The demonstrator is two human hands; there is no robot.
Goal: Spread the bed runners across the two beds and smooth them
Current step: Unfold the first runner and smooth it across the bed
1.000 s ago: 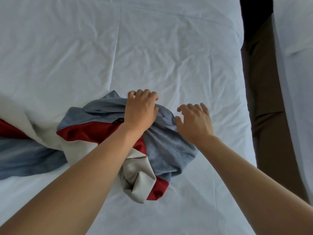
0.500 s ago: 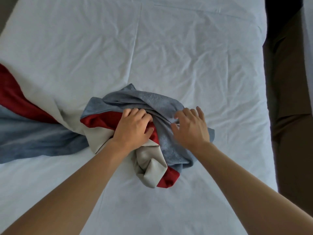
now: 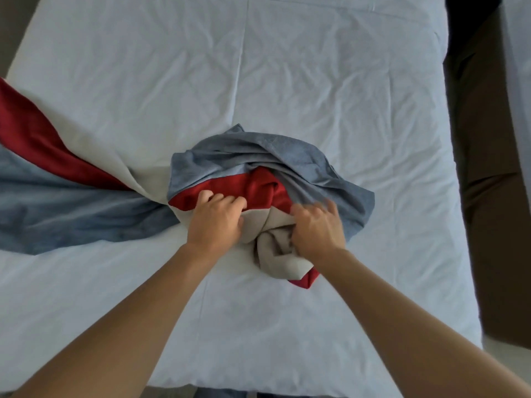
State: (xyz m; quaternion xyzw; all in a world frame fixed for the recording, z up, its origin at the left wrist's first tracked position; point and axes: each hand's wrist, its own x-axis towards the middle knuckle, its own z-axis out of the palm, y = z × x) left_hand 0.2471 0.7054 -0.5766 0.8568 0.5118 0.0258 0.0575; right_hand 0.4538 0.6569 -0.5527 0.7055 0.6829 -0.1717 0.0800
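Note:
A bed runner (image 3: 275,165) in grey-blue, red and beige lies bunched in the middle of the white bed (image 3: 330,81). Its left part (image 3: 57,202) stretches flat toward the bed's left edge. My left hand (image 3: 215,219) presses down on the red and beige folds with its fingers curled into the cloth. My right hand (image 3: 316,225) grips the beige bundle on the right side of the heap. A small red corner (image 3: 306,280) sticks out below the bundle.
A dark brown gap of floor (image 3: 494,196) runs along the bed's right side. Beyond it, at the far right, shows the white edge of a second bed (image 3: 521,67). The sheet is creased all over.
Both hands have moved toward me from the far blue side of the heap onto the red and beige folds. The view has shifted so the bed's left edge shows.

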